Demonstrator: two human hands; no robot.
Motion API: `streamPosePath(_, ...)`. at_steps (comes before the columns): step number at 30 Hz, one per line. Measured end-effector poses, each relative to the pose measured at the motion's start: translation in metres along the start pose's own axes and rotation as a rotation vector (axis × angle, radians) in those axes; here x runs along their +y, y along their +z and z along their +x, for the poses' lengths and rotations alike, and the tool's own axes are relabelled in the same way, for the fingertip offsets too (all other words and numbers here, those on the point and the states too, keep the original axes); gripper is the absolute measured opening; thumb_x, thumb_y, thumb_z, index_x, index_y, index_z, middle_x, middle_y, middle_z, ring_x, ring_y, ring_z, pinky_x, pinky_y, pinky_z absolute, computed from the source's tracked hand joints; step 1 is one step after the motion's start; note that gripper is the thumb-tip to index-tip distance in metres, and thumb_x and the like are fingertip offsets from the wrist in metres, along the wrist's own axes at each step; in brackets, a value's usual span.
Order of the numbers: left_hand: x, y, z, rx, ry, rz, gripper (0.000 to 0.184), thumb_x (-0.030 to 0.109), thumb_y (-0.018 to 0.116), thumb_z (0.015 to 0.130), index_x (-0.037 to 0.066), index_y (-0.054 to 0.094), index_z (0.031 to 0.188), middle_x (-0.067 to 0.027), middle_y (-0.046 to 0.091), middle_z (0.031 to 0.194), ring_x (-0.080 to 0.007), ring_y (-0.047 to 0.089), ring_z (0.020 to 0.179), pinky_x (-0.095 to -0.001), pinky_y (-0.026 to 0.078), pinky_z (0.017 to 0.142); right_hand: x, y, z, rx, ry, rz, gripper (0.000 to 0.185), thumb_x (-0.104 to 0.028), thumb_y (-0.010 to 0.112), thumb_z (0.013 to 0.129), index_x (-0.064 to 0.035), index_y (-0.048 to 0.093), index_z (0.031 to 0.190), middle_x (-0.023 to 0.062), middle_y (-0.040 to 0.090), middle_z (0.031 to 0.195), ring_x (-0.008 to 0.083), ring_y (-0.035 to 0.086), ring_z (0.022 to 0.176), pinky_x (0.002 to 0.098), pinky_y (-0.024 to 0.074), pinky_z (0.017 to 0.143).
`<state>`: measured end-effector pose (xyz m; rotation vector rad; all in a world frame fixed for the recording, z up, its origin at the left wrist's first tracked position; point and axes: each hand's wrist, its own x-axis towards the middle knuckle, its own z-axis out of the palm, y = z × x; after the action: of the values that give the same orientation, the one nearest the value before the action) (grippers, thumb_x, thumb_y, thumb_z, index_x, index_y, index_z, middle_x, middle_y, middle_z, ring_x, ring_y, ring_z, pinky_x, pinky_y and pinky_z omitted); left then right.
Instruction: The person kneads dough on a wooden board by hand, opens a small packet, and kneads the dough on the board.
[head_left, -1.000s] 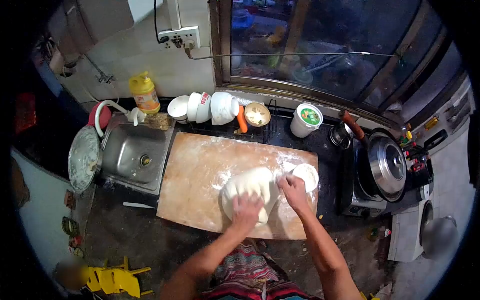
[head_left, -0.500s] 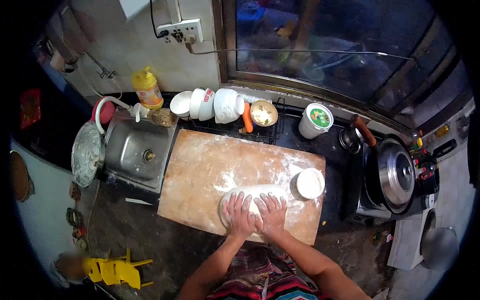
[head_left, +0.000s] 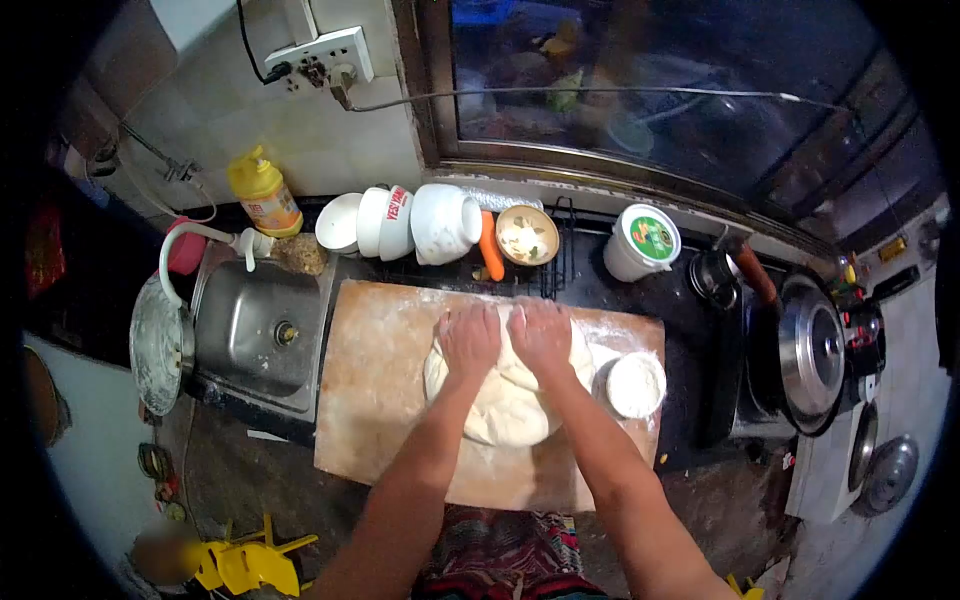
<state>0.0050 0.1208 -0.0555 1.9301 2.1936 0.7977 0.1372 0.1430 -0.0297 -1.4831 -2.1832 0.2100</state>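
A large pale lump of dough [head_left: 508, 412] lies on a floured wooden board [head_left: 380, 330]. My left hand [head_left: 470, 338] is curled over the dough's far left part, fingers bent down into it. Beside it, my right hand [head_left: 541, 335] grips the far right part in the same way. Both sets of fingertips are partly hidden. The dough bulges toward me between my forearms, with a fold near its middle. Just right of it on the board stands a round container of white flour [head_left: 636, 386].
A steel sink [head_left: 262, 330] with a white faucet lies left. Behind the board are stacked white bowls [head_left: 445, 222], an orange-handled tool [head_left: 491, 246], a small bowl [head_left: 526, 235] and a white tub [head_left: 640, 243]. A lidded pan [head_left: 808, 345] sits on the stove at right.
Both hands have moved from the dough's near side to its far edge, fingers now curled over it. The dough has changed from a smooth mound to a wider, folded shape reaching nearer me.
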Motion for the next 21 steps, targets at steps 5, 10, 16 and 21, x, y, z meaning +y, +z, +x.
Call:
streamPosePath(5, -0.003, -0.035, -0.019, -0.245, 0.052, -0.149, 0.042, 0.033, 0.041, 0.098, 0.001, 0.066, 0.091, -0.0211, 0.067, 0.091, -0.0396, 0.063, 0.092, -0.0494, 0.047, 0.086, -0.018, -0.025, -0.049, 0.027, -0.137, -0.085, 0.024, -0.023, 0.055, 0.087, -0.0028, 0.063, 0.098, 0.0172, 0.062, 0.097, 0.0334, 0.058, 0.092, 0.0487, 0.0409, 0.080)
streamPosePath(10, 0.055, -0.089, -0.093, -0.412, 0.084, -0.049, 0.052, 0.044, 0.048, 0.095, 0.001, 0.061, 0.121, -0.0215, 0.059, 0.128, -0.0340, 0.051, 0.124, -0.0505, 0.029, 0.109, -0.054, -0.126, -0.180, -0.339, -0.290, 0.184, 0.056, -0.024, 0.072, 0.075, -0.0092, 0.050, 0.125, 0.0160, 0.052, 0.124, 0.0346, 0.051, 0.112, 0.0492, 0.0368, 0.094)
streamPosePath(16, 0.060, -0.094, -0.228, -0.048, 0.214, 0.065, 0.052, 0.042, 0.049, 0.092, 0.009, 0.055, 0.132, -0.0155, 0.048, 0.140, -0.0357, 0.037, 0.136, -0.0577, 0.022, 0.111, -0.036, -0.153, -0.206, -0.440, -0.225, -0.004, 0.090, -0.039, 0.081, 0.067, -0.0196, 0.040, 0.145, 0.0169, 0.038, 0.144, 0.0407, 0.035, 0.134, 0.0634, 0.0242, 0.107)
streamPosePath(21, 0.042, -0.055, -0.249, 0.175, 0.245, 0.080, 0.057, 0.045, 0.045, 0.091, 0.014, 0.050, 0.138, -0.0144, 0.044, 0.144, -0.0367, 0.035, 0.137, -0.0598, 0.022, 0.110, -0.021, -0.112, -0.222, -0.424, -0.234, -0.028, 0.103, -0.038, 0.085, 0.057, -0.0210, 0.038, 0.147, 0.0206, 0.034, 0.146, 0.0445, 0.031, 0.135, 0.0673, 0.0188, 0.109)
